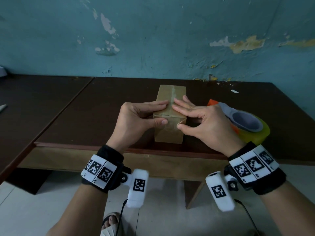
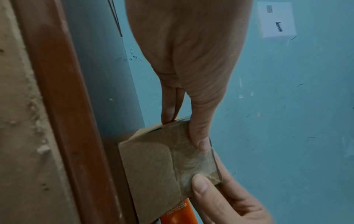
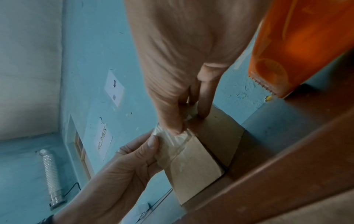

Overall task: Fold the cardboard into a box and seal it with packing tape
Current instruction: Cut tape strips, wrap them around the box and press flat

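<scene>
A small brown cardboard box (image 1: 167, 133) stands folded up on the dark table (image 1: 85, 108), close to its front edge. A strip of clear tape (image 1: 173, 92) runs along the top seam and down the near face (image 3: 172, 145). My left hand (image 1: 162, 114) lays straight fingers on the top and presses its thumb (image 2: 201, 144) on the near face. My right hand (image 1: 178, 116) spreads flat fingers on the top from the right, its thumb (image 2: 199, 186) pressing the taped near face lower down. The box's underside and far end are hidden.
An orange and grey tape dispenser (image 1: 245, 123) with a yellowish roll lies on the table just right of my right hand. A blue peeling wall rises behind the table. A second tabletop adjoins at the left. A sandalled foot (image 1: 110, 220) stands on the pale floor below.
</scene>
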`<state>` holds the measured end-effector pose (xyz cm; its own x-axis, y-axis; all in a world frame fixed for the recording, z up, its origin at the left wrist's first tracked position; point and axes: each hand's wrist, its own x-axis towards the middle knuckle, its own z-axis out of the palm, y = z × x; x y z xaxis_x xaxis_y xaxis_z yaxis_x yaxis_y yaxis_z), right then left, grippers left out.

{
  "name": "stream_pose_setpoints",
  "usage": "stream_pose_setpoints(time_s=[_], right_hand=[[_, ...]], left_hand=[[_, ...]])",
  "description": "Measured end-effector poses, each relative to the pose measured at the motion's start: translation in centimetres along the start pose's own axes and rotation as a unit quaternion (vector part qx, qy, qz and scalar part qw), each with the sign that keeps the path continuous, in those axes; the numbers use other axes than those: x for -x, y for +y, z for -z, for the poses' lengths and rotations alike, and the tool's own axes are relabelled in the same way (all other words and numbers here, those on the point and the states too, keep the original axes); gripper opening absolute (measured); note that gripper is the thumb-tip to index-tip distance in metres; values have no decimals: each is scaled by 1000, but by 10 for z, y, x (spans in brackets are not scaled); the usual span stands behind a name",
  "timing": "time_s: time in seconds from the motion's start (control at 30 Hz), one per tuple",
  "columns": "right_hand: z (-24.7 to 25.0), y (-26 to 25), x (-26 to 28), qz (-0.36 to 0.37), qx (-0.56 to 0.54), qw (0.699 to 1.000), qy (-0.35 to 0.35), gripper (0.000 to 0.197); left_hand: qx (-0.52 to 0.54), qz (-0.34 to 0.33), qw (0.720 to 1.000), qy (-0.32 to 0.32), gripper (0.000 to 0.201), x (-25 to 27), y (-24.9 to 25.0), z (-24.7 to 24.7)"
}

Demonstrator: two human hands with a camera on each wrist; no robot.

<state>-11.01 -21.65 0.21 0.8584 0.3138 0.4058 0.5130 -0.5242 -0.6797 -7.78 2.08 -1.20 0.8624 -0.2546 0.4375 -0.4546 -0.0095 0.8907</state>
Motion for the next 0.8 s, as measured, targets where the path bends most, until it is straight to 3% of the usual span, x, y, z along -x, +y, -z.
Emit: stream_pose_setpoints(time_s=[0.53,0.8], right_hand=[[-14,-2,0,22,43,996,69,55],[-7,0,0,19,30,998,43,67]], left_hand=[[-28,-11,1000,-2,44,0,-1,1],[-40,-8,999,-8,44,-1,-1,2]])
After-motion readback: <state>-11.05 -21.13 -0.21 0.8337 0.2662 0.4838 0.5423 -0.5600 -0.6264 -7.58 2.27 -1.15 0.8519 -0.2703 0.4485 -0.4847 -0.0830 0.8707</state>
